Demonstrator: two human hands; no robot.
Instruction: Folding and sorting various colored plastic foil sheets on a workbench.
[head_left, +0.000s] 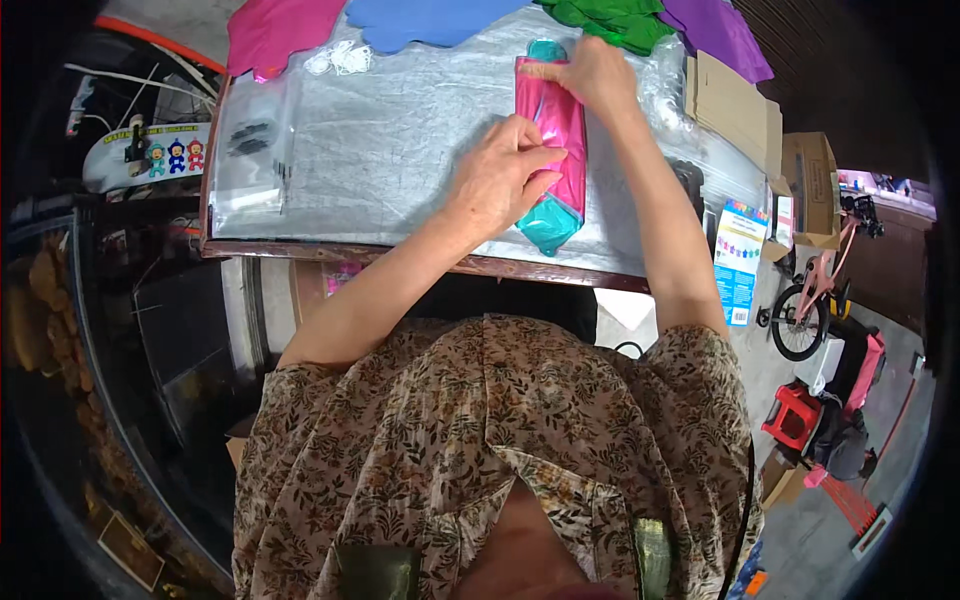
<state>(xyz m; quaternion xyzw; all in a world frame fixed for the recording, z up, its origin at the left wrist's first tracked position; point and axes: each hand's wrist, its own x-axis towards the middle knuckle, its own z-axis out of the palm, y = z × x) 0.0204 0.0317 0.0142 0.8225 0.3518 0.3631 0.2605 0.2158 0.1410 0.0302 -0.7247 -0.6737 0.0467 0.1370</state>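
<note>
A narrow folded bundle [566, 125] of shiny pink material lies lengthwise on the table in front of me. Teal material [550, 225] shows past its near end, and a bit of teal also sticks out at the far end. My left hand [505, 175] is closed at the bundle's left side, its thumb and fingertips pinching the pink surface near the middle. At the far end my right hand [597, 82] holds the bundle with the thumb laid across it. The other fingers of that hand are partly hidden. Whether the pink is cloth or film I cannot tell.
Along the table's far edge lie pink [280, 35], blue [430, 22], green [615, 20] and purple [715, 38] pieces. White cord-like loops [340, 58] sit beside them. Clear plastic bags [250, 180] lie left; flat cardboard [735, 105] and a blue-white printed card [738, 262] are right.
</note>
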